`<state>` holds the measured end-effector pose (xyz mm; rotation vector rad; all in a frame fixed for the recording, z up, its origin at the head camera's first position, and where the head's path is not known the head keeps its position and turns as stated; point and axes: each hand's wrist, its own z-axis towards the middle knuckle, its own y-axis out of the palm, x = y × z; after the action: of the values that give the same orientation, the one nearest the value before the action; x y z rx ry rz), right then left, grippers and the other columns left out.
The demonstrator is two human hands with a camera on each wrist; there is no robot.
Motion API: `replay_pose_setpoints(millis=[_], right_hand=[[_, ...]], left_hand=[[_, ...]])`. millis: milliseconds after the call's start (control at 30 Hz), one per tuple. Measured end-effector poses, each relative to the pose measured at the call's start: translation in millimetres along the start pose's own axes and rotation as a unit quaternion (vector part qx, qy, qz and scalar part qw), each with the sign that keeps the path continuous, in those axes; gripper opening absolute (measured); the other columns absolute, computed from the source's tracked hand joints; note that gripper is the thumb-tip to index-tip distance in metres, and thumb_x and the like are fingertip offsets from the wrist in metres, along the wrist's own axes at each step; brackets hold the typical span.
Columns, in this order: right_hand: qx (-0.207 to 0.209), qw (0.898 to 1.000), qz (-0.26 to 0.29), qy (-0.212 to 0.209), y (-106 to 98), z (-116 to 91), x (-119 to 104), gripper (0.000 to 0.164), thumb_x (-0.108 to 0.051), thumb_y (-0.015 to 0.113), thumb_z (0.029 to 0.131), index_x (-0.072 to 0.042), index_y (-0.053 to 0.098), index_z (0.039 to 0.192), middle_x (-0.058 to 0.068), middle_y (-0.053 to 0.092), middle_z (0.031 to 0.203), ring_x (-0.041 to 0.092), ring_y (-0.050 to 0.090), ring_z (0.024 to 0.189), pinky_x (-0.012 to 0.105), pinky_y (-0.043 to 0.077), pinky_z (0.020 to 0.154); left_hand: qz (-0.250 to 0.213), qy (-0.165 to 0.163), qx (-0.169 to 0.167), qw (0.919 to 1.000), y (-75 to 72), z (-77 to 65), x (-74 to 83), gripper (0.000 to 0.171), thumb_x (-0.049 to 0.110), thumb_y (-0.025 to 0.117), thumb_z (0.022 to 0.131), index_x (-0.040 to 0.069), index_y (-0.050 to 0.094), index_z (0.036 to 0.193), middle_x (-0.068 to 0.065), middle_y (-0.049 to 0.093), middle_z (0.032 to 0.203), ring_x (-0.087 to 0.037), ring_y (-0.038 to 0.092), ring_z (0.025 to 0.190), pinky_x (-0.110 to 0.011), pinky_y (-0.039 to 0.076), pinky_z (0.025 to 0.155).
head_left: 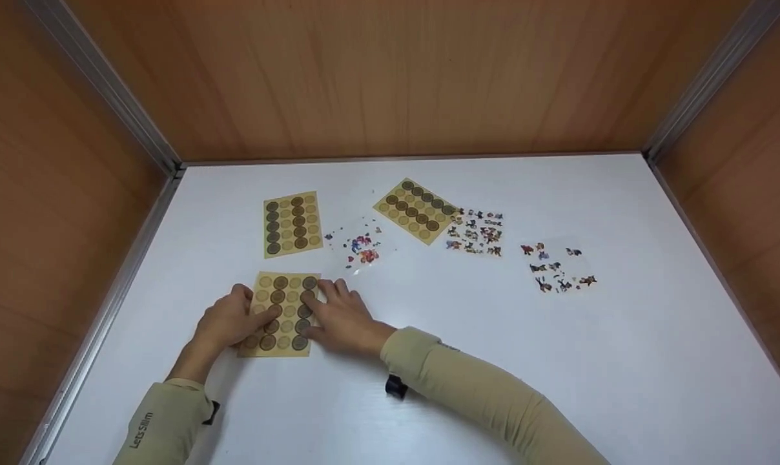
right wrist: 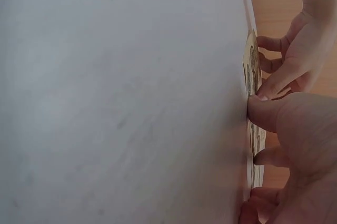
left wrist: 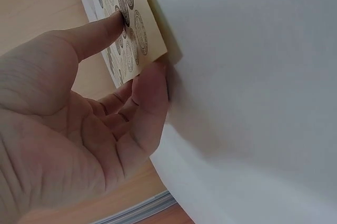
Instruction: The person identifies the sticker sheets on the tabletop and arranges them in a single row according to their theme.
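A tan sheet of round stickers (head_left: 291, 320), printed in rows of dark and pale circles, lies near the front left of the white table. My left hand (head_left: 225, 318) pinches its left side, thumb on top and fingers beneath the edge. In the left wrist view, that edge of the sticker sheet (left wrist: 134, 29) is lifted a little off the table above the curled fingers of my left hand (left wrist: 68, 113). My right hand (head_left: 345, 320) rests at the sheet's right side, one fingertip on the dark circles and the thumb by the edge. The right wrist view shows the right thumb (right wrist: 266, 112) touching the sheet.
Behind lie a second sticker sheet (head_left: 293, 224) and a third, tilted one (head_left: 416, 210). Small colourful stickers on clear film (head_left: 362, 248) lie between them. Two more clear sheets with little figures, one (head_left: 474, 231) and another (head_left: 558, 266), lie rightward. Wooden panels (head_left: 390, 77) enclose the table.
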<state>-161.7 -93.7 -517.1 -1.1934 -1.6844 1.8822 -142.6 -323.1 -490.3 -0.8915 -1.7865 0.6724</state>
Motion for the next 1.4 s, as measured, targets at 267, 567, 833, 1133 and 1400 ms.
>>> replay_pose_setpoints(millis=[267, 567, 833, 1133, 1400], right_hand=[[-0.002, 1.000, -0.013, -0.003, 0.2, 2.1, -2.6, 0.064, -0.050, 0.062, 0.098, -0.021, 0.047, 0.153, 0.011, 0.036, 0.155, 0.025, 0.035, 0.134, 0.039, 0.044, 0.100], [0.002, 1.000, -0.014, -0.002, 0.5, 2.7, -1.9, 0.065, -0.053, 0.058, 0.099, -0.021, 0.046, 0.154, 0.010, 0.036, 0.156, 0.025, 0.036, 0.132, 0.039, 0.045, 0.099], [-0.002, 1.000, -0.021, -0.009, 1.2, 8.9, 1.3, 0.065, -0.054, 0.055, 0.100, -0.023, 0.042, 0.156, 0.007, 0.034, 0.160, 0.024, 0.036, 0.133, 0.040, 0.044, 0.101], [-0.013, 1.000, -0.022, -0.017, -2.0, 8.9, 4.2, 0.068, -0.055, 0.058, 0.098, -0.022, 0.043, 0.156, 0.007, 0.032, 0.162, 0.025, 0.037, 0.134, 0.041, 0.044, 0.103], [-0.015, 0.999, -0.028, -0.024, -3.2, 7.0, 4.2, 0.070, -0.057, 0.059, 0.097, -0.022, 0.044, 0.155, 0.007, 0.032, 0.161, 0.025, 0.037, 0.134, 0.040, 0.044, 0.103]], left_hand=[[0.026, -0.006, 0.011, 0.9996, -3.1, -3.4, 1.6, 0.077, 0.046, 0.068, 0.095, -0.012, 0.040, 0.137, -0.014, 0.056, 0.088, -0.024, 0.058, 0.070, -0.033, 0.047, 0.055], [0.026, -0.004, 0.007, 0.9996, -3.3, -1.6, 3.3, 0.073, 0.044, 0.067, 0.096, -0.011, 0.041, 0.137, -0.013, 0.058, 0.087, -0.024, 0.058, 0.071, -0.034, 0.046, 0.057], [0.012, -0.006, 0.000, 0.9999, -5.6, 0.9, 0.8, 0.073, 0.045, 0.066, 0.097, -0.010, 0.039, 0.139, -0.013, 0.058, 0.088, -0.021, 0.058, 0.066, -0.032, 0.047, 0.056], [0.004, -0.005, 0.007, 1.0000, -4.1, 3.3, -2.6, 0.071, 0.043, 0.066, 0.097, -0.008, 0.040, 0.138, -0.013, 0.058, 0.090, -0.020, 0.058, 0.065, -0.031, 0.048, 0.055], [0.008, -0.010, 0.014, 0.9998, -2.4, 3.8, -2.3, 0.067, 0.039, 0.066, 0.097, -0.008, 0.041, 0.138, -0.013, 0.058, 0.090, -0.020, 0.058, 0.064, -0.031, 0.048, 0.054]])
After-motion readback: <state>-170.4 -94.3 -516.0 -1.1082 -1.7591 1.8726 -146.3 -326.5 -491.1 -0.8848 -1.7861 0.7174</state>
